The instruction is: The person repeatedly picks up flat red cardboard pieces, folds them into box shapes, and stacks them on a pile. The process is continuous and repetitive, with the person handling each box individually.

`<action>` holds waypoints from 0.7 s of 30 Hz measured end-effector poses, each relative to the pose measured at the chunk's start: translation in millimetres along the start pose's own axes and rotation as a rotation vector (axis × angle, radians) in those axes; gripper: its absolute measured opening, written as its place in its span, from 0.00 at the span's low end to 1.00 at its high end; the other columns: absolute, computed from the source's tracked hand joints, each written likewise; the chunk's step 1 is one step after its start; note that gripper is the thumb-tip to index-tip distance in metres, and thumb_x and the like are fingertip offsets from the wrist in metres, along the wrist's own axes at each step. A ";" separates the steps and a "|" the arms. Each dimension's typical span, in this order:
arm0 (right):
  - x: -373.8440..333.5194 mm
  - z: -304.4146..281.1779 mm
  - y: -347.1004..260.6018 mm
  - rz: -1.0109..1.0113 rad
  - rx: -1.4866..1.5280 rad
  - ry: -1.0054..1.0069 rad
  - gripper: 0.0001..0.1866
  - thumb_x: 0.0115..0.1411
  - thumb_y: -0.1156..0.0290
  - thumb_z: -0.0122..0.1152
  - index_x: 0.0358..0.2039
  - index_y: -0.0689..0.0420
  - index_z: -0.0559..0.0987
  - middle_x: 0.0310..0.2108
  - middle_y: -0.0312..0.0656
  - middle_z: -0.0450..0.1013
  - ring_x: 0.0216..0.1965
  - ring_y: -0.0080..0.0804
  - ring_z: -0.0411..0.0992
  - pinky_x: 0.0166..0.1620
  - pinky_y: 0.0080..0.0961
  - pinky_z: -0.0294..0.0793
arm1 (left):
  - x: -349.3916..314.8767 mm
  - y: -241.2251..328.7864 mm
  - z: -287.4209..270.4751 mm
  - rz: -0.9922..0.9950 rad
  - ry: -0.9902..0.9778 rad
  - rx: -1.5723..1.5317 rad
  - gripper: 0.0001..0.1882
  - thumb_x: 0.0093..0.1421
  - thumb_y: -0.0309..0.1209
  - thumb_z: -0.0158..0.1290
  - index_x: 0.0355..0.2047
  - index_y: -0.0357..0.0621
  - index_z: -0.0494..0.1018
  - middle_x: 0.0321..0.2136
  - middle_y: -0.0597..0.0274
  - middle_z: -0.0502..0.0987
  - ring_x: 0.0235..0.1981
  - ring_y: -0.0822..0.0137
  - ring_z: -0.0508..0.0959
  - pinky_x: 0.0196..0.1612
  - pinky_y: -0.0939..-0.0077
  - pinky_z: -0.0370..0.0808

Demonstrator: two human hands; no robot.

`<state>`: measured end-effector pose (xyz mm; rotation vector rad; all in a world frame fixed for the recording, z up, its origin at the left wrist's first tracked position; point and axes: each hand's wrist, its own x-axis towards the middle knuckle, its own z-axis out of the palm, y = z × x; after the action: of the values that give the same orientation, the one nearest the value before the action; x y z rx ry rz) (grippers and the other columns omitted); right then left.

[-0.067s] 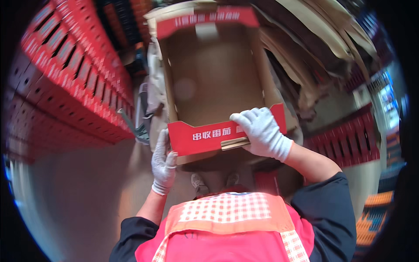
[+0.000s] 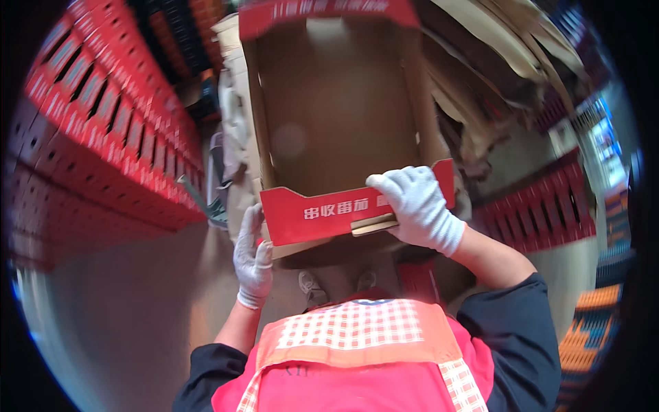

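Your gloved right hand clamps the red front wall of an open-topped cardboard box at the upper center of the frame, while your gloved left hand, well apart from it, parts thumb and fingers beside the box's lower left corner, contact impossible to tell; red cartons line the upper left, your checked apron the bottom
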<state>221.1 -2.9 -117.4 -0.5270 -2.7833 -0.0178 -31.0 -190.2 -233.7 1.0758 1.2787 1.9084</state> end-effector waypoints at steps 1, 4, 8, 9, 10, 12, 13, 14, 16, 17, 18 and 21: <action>-19.8 -13.8 -2.9 0.074 -0.093 0.023 0.42 0.35 0.62 0.78 0.53 0.53 0.71 0.42 0.40 0.73 0.44 0.41 0.72 0.47 0.39 0.66 | -0.3 -0.5 3.5 0.095 -0.020 0.180 0.35 0.66 0.37 0.53 0.67 0.29 0.57 0.64 0.47 0.66 0.65 0.56 0.66 0.67 0.65 0.60; -77.5 -43.0 -18.1 0.333 -0.223 0.308 0.32 0.40 0.68 0.71 0.49 0.51 0.73 0.40 0.38 0.73 0.40 0.41 0.72 0.44 0.39 0.66 | -13.8 -3.5 21.3 0.156 -0.177 0.396 0.28 0.63 0.32 0.53 0.61 0.29 0.66 0.59 0.45 0.72 0.62 0.55 0.71 0.66 0.64 0.63; -176.4 -69.5 -33.0 0.695 -0.244 0.452 0.40 0.39 0.57 0.80 0.51 0.57 0.71 0.41 0.45 0.72 0.41 0.47 0.71 0.46 0.42 0.65 | -49.0 -33.8 77.0 0.138 -0.630 0.476 0.22 0.58 0.28 0.57 0.53 0.37 0.76 0.49 0.48 0.79 0.51 0.50 0.79 0.56 0.61 0.74; -203.3 -72.0 -36.4 0.794 -0.263 0.420 0.43 0.39 0.54 0.81 0.52 0.58 0.70 0.42 0.45 0.72 0.42 0.48 0.70 0.47 0.42 0.66 | -61.0 -47.1 97.6 0.136 -0.744 0.498 0.20 0.58 0.28 0.57 0.51 0.38 0.77 0.45 0.47 0.81 0.47 0.49 0.81 0.52 0.61 0.77; -230.1 -72.0 -38.3 0.869 -0.268 0.387 0.43 0.38 0.54 0.81 0.52 0.58 0.70 0.42 0.46 0.71 0.42 0.48 0.70 0.47 0.42 0.66 | -74.3 -61.9 118.9 0.009 -0.872 0.465 0.19 0.58 0.30 0.58 0.50 0.38 0.77 0.42 0.46 0.81 0.44 0.48 0.81 0.49 0.60 0.78; -284.2 -64.3 -40.8 1.002 -0.239 0.331 0.44 0.37 0.55 0.81 0.53 0.58 0.70 0.42 0.47 0.71 0.43 0.49 0.70 0.47 0.42 0.66 | -103.8 -97.9 165.1 -0.076 -1.118 0.474 0.18 0.59 0.34 0.58 0.47 0.39 0.78 0.37 0.45 0.81 0.39 0.47 0.82 0.44 0.58 0.79; -310.8 -55.4 -41.0 1.062 -0.211 0.303 0.44 0.37 0.57 0.81 0.53 0.58 0.70 0.42 0.47 0.71 0.43 0.50 0.70 0.47 0.42 0.67 | -120.5 -119.2 188.8 -0.032 -1.255 0.510 0.18 0.59 0.36 0.57 0.46 0.39 0.78 0.35 0.45 0.81 0.37 0.46 0.81 0.42 0.57 0.79; -339.4 -46.1 -43.7 1.187 -0.079 0.252 0.41 0.37 0.61 0.79 0.52 0.57 0.70 0.43 0.49 0.71 0.46 0.53 0.70 0.51 0.45 0.67 | -138.1 -142.4 212.9 0.003 -1.390 0.493 0.18 0.60 0.38 0.56 0.47 0.40 0.77 0.33 0.46 0.81 0.36 0.45 0.81 0.42 0.55 0.78; -392.8 -13.6 -38.9 1.253 0.011 0.122 0.42 0.37 0.61 0.79 0.53 0.56 0.69 0.43 0.46 0.71 0.45 0.48 0.70 0.49 0.43 0.65 | -179.6 -194.3 259.5 0.094 -1.667 0.493 0.19 0.61 0.39 0.54 0.49 0.42 0.75 0.32 0.47 0.80 0.34 0.43 0.80 0.42 0.52 0.78; -418.2 6.7 -34.9 1.301 0.069 0.055 0.42 0.37 0.61 0.79 0.53 0.55 0.69 0.43 0.45 0.72 0.46 0.48 0.70 0.50 0.43 0.65 | -203.2 -222.1 281.9 0.170 -1.778 0.502 0.20 0.61 0.38 0.53 0.51 0.43 0.73 0.33 0.47 0.80 0.33 0.42 0.79 0.41 0.50 0.77; -443.6 28.9 -26.9 1.339 0.106 -0.005 0.42 0.37 0.60 0.78 0.54 0.54 0.69 0.43 0.44 0.72 0.46 0.48 0.70 0.50 0.44 0.66 | -227.2 -250.9 304.6 0.271 -1.809 0.456 0.20 0.61 0.38 0.52 0.51 0.43 0.73 0.36 0.47 0.80 0.34 0.44 0.80 0.41 0.50 0.77; -507.9 100.5 -3.6 1.382 0.187 -0.128 0.41 0.38 0.59 0.77 0.54 0.53 0.69 0.44 0.44 0.72 0.47 0.48 0.71 0.49 0.44 0.67 | -296.5 -334.4 362.5 0.674 -1.893 0.601 0.23 0.62 0.41 0.48 0.54 0.41 0.70 0.43 0.49 0.79 0.41 0.46 0.79 0.44 0.50 0.74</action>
<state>639.6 -179.6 -365.8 -2.2286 -1.8990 0.5607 443.2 -149.3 -557.1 2.6811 0.2002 0.0139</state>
